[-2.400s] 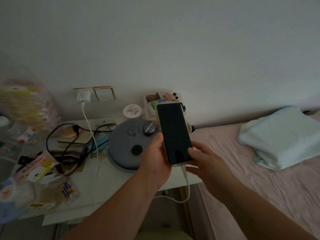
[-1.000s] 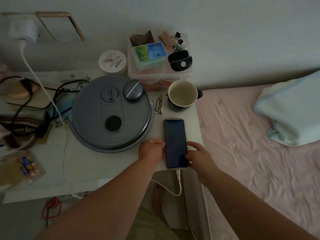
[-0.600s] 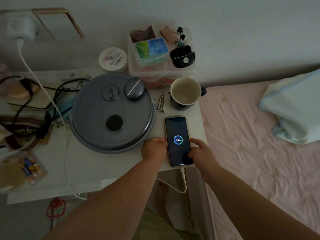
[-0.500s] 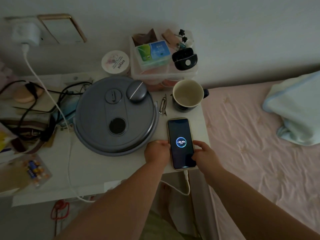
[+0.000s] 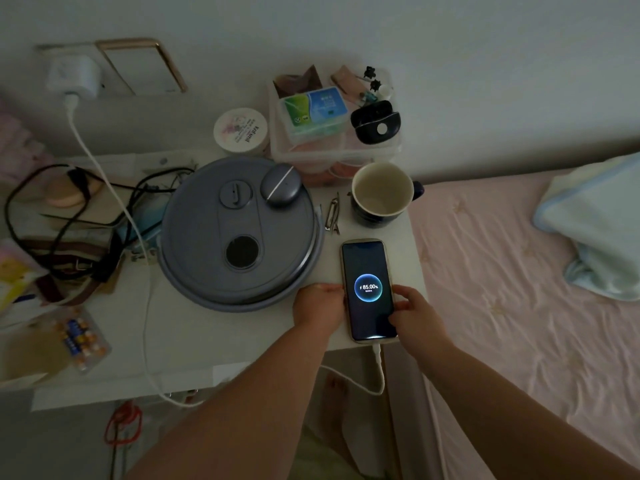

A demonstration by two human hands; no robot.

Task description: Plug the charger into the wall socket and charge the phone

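Note:
The phone [image 5: 367,268] lies flat near the front right corner of the white table [image 5: 221,336], its screen lit with a charging ring reading 85.00%. A white charger [image 5: 74,76] sits in the wall socket at the upper left. Its white cable [image 5: 114,209] runs down across the table, loops under the front edge and enters the phone's bottom end. My left hand [image 5: 317,306] touches the phone's left edge. My right hand [image 5: 417,315] holds its lower right edge, thumb on the screen.
A round grey lid-like appliance [image 5: 239,233] sits left of the phone, a dark mug [image 5: 381,194] just behind it. A clear box of small items [image 5: 332,133], a cream jar [image 5: 240,129], tangled black cords [image 5: 69,216] and a pink bed [image 5: 519,289] with a blue pillow surround.
The phone came down from in front of me onto the table. Its dark screen then lit up with the charging ring. Both hands stayed at its sides.

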